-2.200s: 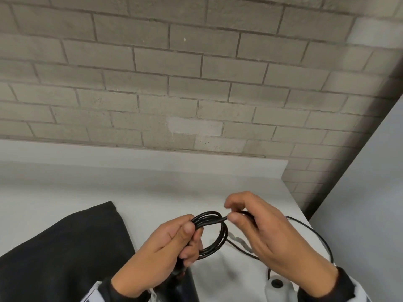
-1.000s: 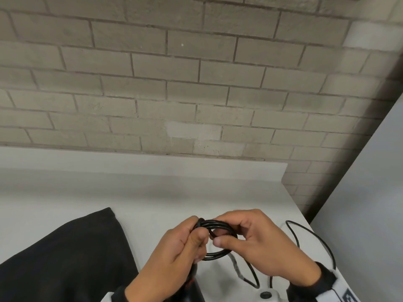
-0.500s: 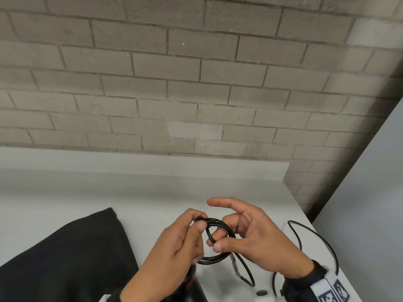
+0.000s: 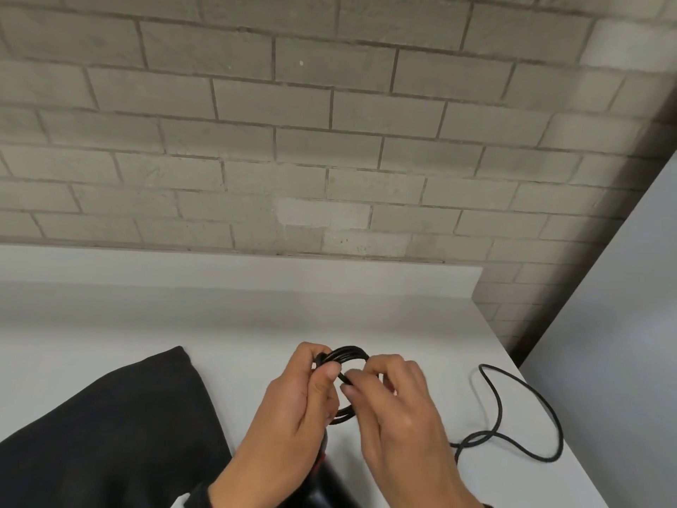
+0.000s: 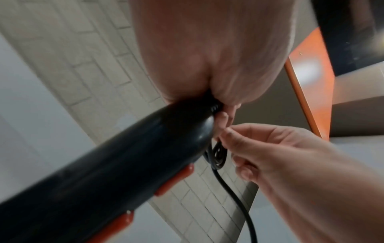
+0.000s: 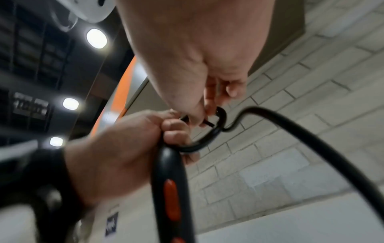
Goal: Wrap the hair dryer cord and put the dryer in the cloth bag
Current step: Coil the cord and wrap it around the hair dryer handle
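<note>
- Head view: I see my left hand (image 4: 293, 401) pinching a small coil of black cord (image 4: 346, 355) between thumb and curled fingers, just above the white table (image 4: 256, 324). My right hand (image 4: 394, 401) touches it, fingertips nipping a strand at the coil. A long loose loop of cord (image 4: 520, 416) lies on the table to the right, so I judge the wrapping only part done. The black cloth bag (image 4: 110, 427) lies flat at the left, near my left forearm; I see nothing in it yet.
- Left wrist view: the hair dryer (image 5: 104, 172), black with orange buttons, runs out from under my left palm, so that hand holds the handle end too. The coil hangs beside the handle's end, with the right hand's fingers (image 5: 239, 143) curled close by it.
- Right wrist view: the right thumb and forefinger pinch one strand; slack cord trails off to the right. Left to do: wind the slack, then bag the dryer.
</note>
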Motion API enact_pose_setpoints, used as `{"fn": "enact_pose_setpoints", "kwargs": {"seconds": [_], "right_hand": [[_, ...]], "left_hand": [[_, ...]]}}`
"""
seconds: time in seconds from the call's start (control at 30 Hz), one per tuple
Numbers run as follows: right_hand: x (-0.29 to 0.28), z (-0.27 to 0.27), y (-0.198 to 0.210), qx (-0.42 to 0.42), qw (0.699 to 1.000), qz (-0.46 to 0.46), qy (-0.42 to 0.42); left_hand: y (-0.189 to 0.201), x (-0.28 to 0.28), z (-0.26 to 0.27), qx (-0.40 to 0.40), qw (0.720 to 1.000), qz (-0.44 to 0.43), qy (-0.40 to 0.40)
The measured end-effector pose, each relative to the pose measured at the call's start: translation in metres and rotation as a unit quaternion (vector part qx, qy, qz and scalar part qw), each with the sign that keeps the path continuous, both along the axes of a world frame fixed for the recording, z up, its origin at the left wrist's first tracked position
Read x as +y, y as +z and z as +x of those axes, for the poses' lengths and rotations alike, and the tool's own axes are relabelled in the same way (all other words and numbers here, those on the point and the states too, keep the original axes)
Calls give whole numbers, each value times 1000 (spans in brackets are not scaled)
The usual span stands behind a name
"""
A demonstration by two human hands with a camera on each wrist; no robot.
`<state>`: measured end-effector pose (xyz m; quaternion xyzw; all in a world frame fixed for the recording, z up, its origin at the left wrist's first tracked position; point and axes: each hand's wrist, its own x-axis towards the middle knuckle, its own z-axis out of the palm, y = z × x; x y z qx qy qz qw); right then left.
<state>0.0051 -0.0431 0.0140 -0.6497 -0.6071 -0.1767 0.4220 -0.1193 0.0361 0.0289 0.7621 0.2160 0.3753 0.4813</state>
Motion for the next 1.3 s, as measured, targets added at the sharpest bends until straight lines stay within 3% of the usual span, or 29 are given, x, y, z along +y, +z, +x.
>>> {"fn": "enact_pose_setpoints", "kwargs": {"seconds": [0.1,0.17,0.23,0.3,0.4,0.47,0.7,0.87,0.93,1.07,1.13,1.2,1.23,1.3], "right_hand": [[-6,0,10,138,986,-88,30],[-10,1,23,229,958,-166,43],[-13,7,42,340,906,-230,98],[-17,16,61,448,836,-281,148],[-17,27,73,580,743,-283,179],[-16,30,71,624,713,-267,178],[-17,28,63,626,726,-220,182],[-20,21,53,561,761,-222,236],[-23,12,46,508,797,-214,246],[-26,-2,13,351,907,-164,166],[-24,-7,1,305,935,-102,148],[-21,-11,-7,311,939,-42,143],[-20,-13,-11,348,926,-15,142],[-20,-15,-5,481,863,18,156]], "left_hand": [[-4,2,0,3,1000,23,-1],[-6,4,0,5,999,33,-3],[-9,4,0,4,999,39,-7],[-11,4,0,9,999,50,-12],[-11,3,1,20,998,66,-14],[-11,3,1,16,998,65,-13],[-4,-4,2,21,996,82,0],[-6,-4,10,5,998,57,29],[-4,-3,12,3,998,56,40],[-1,0,14,-8,997,47,61],[0,-1,16,-10,997,47,54],[0,-1,17,-18,997,51,50],[-2,-1,18,-22,997,56,53],[-6,3,19,-20,995,71,64]]}}
